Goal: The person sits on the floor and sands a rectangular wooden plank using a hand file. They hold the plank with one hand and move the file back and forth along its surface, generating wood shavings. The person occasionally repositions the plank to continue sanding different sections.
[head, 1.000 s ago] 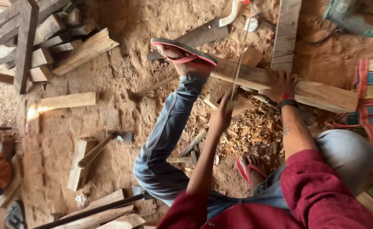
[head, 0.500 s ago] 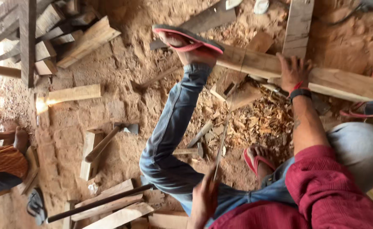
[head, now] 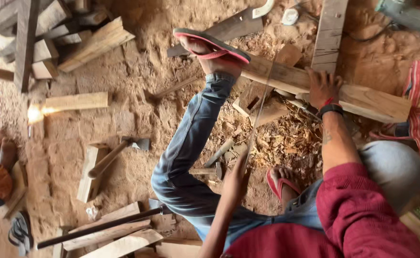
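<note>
Left hand closed around thin saw blade, probably at its handle. Right hand spread flat, pressing long pale wooden plank. Pinned also under red-soled sandal.

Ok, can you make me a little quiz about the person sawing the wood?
1. True or false: the right hand rests on the plank.
2. What does the left hand hold? A) a hammer B) a saw C) an axe
3. Fill in: a foot in a red ____ pins the plank down.
Key: 1 true; 2 B; 3 sandal.
</note>
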